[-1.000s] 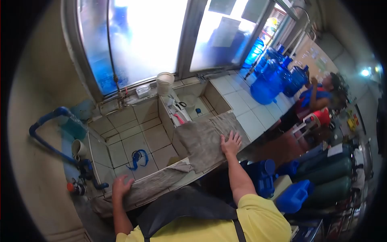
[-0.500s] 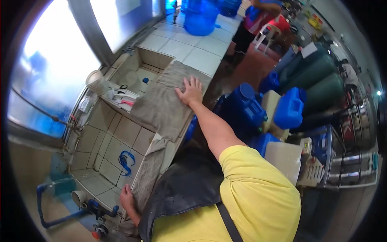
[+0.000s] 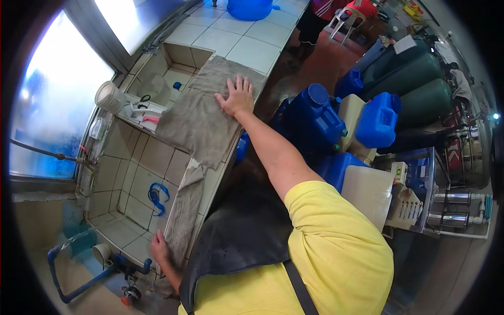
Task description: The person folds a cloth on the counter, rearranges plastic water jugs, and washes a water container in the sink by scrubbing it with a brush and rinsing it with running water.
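My right hand lies flat on a damp-looking grey cloth, fingers spread. The cloth covers part of the white tiled counter and hangs over the divider between two tiled basins. Down at the lower left, my left hand rests at the rim of the larger basin, beside a second folded grey cloth. Its fingers look extended and partly hidden, with no object visible in them. A blue strap-like loop lies in the larger basin. A small blue cap sits in the smaller basin.
On the ledge between the basins stand a white tub and a pink-handled tool. Blue jugs crowd the floor to my right. A blue water bottle is on the far counter. Another person stands beyond it.
The view has tilted slightly, so the counter and basins sit higher and further left. Both hands keep about the same places on the cloth and the rim.
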